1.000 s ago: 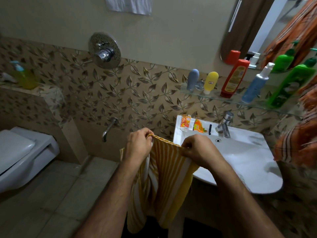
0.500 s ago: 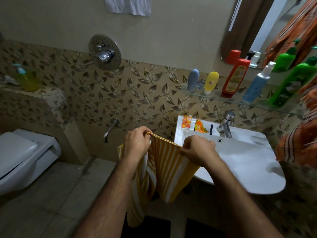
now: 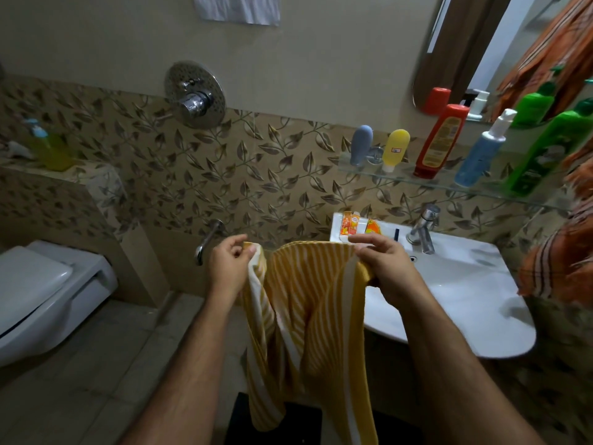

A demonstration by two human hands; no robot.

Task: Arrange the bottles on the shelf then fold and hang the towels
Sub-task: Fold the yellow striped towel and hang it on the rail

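Observation:
A yellow-and-white striped towel hangs in front of me, held by its top edge. My left hand pinches its left corner and my right hand grips its right corner. On the glass shelf at the right stand several bottles: a grey-blue one, a yellow one, a red one, a blue pump bottle and a green one. An orange striped towel hangs at the right edge.
A white sink with a chrome tap sits right of the towel, small orange packets on its rim. A toilet is at the left. A shower valve and wall spout are ahead. A mirror hangs above the shelf.
My hands have moved apart, stretching the towel's top edge wider. The towel now hangs more spread out between them.

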